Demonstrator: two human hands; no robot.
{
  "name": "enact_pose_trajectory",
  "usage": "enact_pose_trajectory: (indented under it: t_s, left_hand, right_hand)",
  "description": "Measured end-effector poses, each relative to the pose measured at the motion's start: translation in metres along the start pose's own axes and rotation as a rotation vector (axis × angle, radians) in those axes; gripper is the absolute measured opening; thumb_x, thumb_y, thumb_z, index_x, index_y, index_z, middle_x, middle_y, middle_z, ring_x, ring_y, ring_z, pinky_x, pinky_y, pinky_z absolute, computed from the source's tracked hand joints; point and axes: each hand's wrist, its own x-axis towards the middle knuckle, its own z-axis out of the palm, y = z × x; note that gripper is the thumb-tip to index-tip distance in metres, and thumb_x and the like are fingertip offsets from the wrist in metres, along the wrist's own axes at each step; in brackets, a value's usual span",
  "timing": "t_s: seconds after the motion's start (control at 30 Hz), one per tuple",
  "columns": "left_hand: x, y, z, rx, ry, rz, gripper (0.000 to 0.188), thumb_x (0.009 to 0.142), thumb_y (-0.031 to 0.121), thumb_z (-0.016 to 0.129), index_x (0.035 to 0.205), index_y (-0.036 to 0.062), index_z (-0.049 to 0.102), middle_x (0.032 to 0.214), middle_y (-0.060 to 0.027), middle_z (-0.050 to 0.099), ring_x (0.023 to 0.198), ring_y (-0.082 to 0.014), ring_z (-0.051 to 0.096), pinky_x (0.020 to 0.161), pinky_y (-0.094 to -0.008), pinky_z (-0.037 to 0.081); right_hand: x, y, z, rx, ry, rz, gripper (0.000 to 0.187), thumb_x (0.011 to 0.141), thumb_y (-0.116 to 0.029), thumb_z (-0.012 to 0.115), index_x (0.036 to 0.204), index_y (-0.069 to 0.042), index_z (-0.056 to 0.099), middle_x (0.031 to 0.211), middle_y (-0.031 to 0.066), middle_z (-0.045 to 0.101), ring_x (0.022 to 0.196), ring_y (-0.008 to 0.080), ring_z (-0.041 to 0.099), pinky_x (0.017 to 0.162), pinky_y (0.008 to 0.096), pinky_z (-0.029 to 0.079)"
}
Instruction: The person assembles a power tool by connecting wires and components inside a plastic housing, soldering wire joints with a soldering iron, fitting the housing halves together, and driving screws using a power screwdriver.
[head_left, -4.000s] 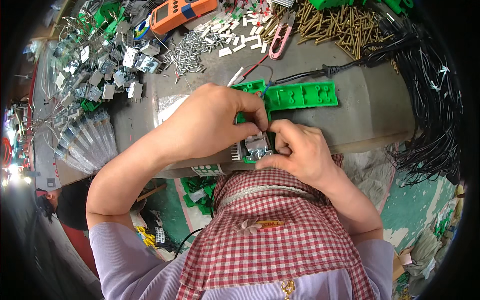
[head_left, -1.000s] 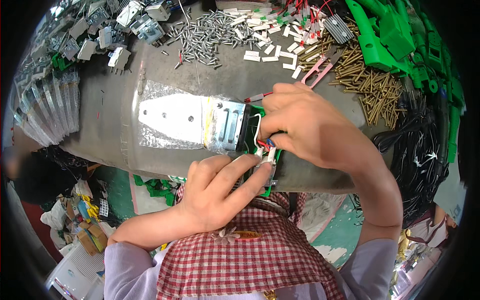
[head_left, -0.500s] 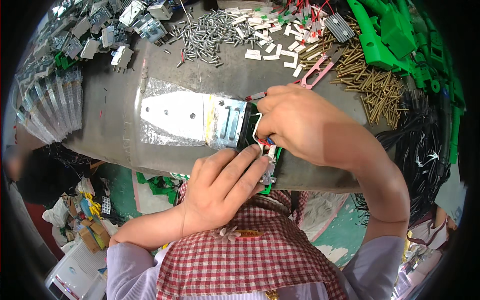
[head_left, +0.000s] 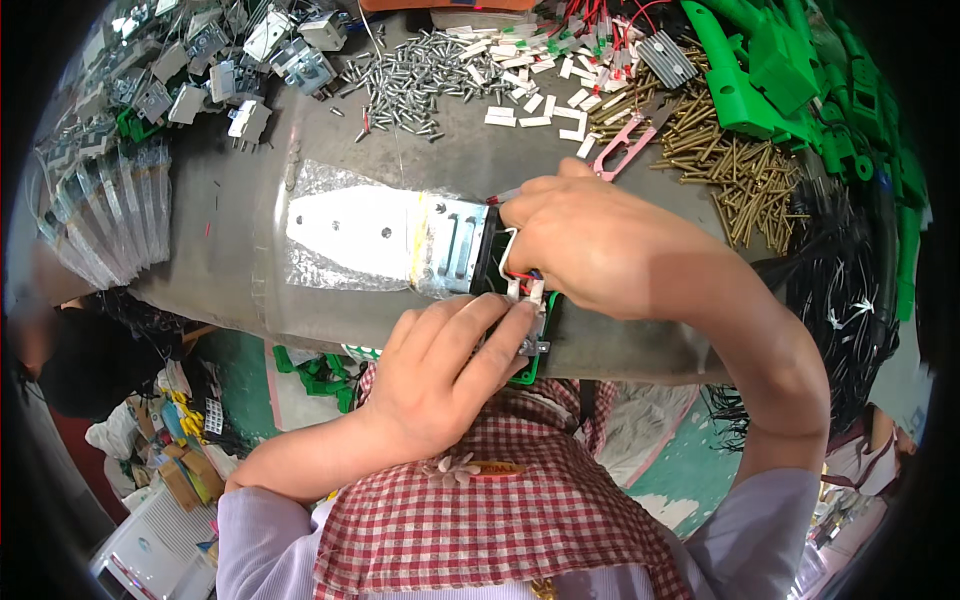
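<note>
Before me lies a green plastic housing point(head_left: 524, 374), joined through a black part to a metal plate point(head_left: 458, 245) and a white tapered blade point(head_left: 350, 225) on bubble wrap. My left hand point(head_left: 430, 365) rests on the housing from the near side, fingers bent over its edge by the white connector blocks point(head_left: 536, 293). My right hand point(head_left: 590, 240) is closed over the far part of the housing, at the white wire point(head_left: 508, 250) and some red and blue ones; its fingertips are hidden. A thin clear piece point(head_left: 506, 196) pokes out beside its knuckles.
Silver screws point(head_left: 405, 85), white blocks point(head_left: 502, 117) and brass-coloured pins point(head_left: 755, 185) lie in heaps at the back. Pink-handled snips point(head_left: 622, 148) lie beyond my right hand. Green housings point(head_left: 760, 80) and black cables point(head_left: 840, 280) crowd the right; socket parts point(head_left: 205, 95) and bubble-wrap strips point(head_left: 110, 215) the left.
My right hand has shifted slightly down and to the left over the wires, and the white blocks beneath it show more. My left fingers have drawn in a little on the housing.
</note>
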Motion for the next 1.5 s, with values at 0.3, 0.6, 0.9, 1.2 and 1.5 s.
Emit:
enact_pose_trajectory:
  t_s: [0.3,0.6,0.9,1.2,1.5]
  left_hand:
    - [0.006,0.002,-0.001,-0.025,-0.037,-0.056,0.058,0.058,0.007,0.076,0.113,-0.0004,0.058,0.106,-0.0151,0.057,0.084,-0.0285,0.057,0.07,-0.0374,0.05]
    - [0.001,0.008,-0.002,0.152,-0.048,-0.08,0.051,0.064,0.019,0.073,0.111,0.006,0.06,0.121,-0.0116,0.057,0.086,-0.0238,0.053,0.072,-0.0336,0.046]
    - [0.0,0.009,-0.001,0.354,-0.009,-0.064,0.043,0.07,0.028,0.069,0.11,0.0142,0.062,0.125,-0.0042,0.057,0.083,-0.017,0.049,0.068,-0.0278,0.036]
    - [0.012,0.005,-0.015,0.118,-0.264,-0.094,0.045,0.076,0.02,0.064,0.116,0.002,0.054,0.126,-0.015,0.054,0.076,-0.0207,0.059,0.065,-0.0317,0.049]
    - [0.015,0.004,-0.022,0.107,-0.35,-0.086,0.043,0.079,0.015,0.061,0.117,-0.0024,0.051,0.124,-0.02,0.053,0.066,-0.0217,0.062,0.056,-0.0319,0.051]
  right_hand:
    - [-0.027,0.017,-0.001,0.44,0.099,0.008,0.028,0.076,-0.004,0.059,0.104,-0.003,0.06,0.09,0.0147,0.06,0.088,0.031,0.059,0.076,0.0408,0.047]
    - [-0.032,-0.001,0.045,0.572,0.593,0.012,0.048,0.076,-0.002,0.066,0.121,-0.005,0.051,0.093,0.0113,0.057,0.086,0.0295,0.058,0.074,0.0383,0.046]
    - [-0.024,0.001,0.059,0.488,0.797,0.009,0.02,0.078,-0.003,0.065,0.098,-0.001,0.064,0.092,0.0103,0.057,0.084,0.0262,0.059,0.07,0.0354,0.048]
    - [-0.015,-0.003,0.064,0.115,0.876,-0.098,0.029,0.072,-0.002,0.064,0.101,-0.002,0.062,0.092,0.01,0.058,0.086,0.0281,0.058,0.073,0.0368,0.048]
    - [-0.012,0.0,0.076,0.031,0.844,-0.125,0.034,0.072,-0.01,0.059,0.105,0.001,0.06,0.091,0.0099,0.057,0.084,0.026,0.054,0.073,0.0359,0.045]
